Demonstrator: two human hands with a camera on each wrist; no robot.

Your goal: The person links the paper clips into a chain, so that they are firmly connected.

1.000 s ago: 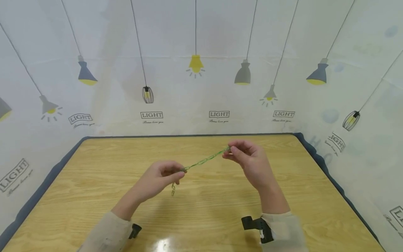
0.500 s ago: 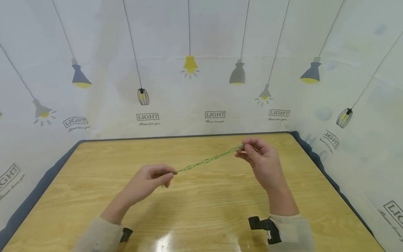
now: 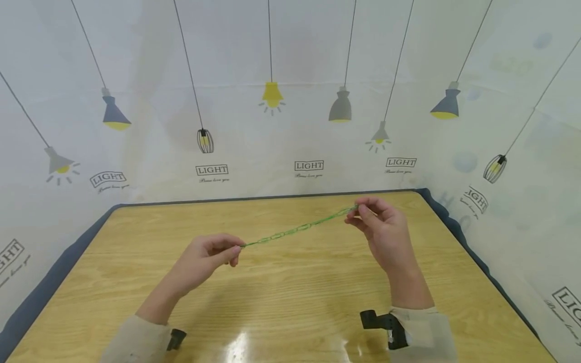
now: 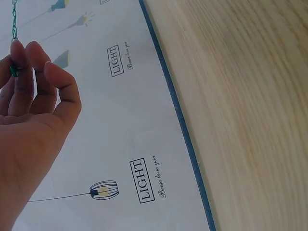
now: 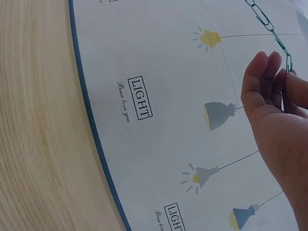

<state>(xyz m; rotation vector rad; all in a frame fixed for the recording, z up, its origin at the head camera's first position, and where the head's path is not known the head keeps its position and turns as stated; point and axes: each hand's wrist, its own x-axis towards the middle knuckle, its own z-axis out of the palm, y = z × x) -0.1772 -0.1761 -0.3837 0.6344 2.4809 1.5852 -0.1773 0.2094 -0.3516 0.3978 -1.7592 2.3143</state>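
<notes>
A chain of green paper clips (image 3: pixel 303 228) stretches between the two hands above the table, nearly straight and slanting up to the right. My left hand (image 3: pixel 206 257) pinches its lower end between thumb and fingertips. In the left wrist view, a bit of green shows under the fingers of the left hand (image 4: pixel 38 96). My right hand (image 3: pixel 383 234) pinches the upper end. Linked paper clips (image 5: pixel 262 18) run up and away from the right hand (image 5: pixel 274 96) in the right wrist view. The clip ends inside both grips are partly hidden.
A wooden table (image 3: pixel 290 302) with a dark blue edge lies below the hands. White cloth walls (image 3: pixel 236 65) printed with hanging lamps enclose it at the back and sides. Black straps (image 3: pixel 386 327) sit on both sleeved wrists.
The hands have drawn apart, left hand leftward and right hand rightward. More of the chain shows between them, and the short end hanging below the left hand is no longer seen.
</notes>
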